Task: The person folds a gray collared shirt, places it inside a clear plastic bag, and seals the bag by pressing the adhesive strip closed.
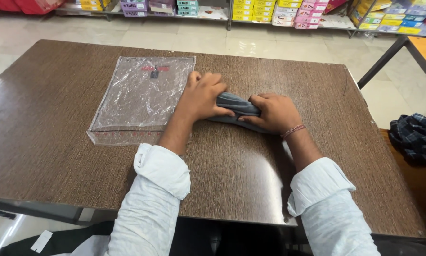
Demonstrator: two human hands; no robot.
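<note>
Grey cloth (235, 110), rolled up long, lies across the middle of the brown table (56, 142) from left to right, with the left hand (202, 97) and right hand (274, 113) each curled tight around one end, beside a clear plastic bag (139, 97).

White sleeves are worn on both arms, and each one is rolled up into a thick cuff below the elbow. A thin red thread band is tied around the right wrist.
</note>
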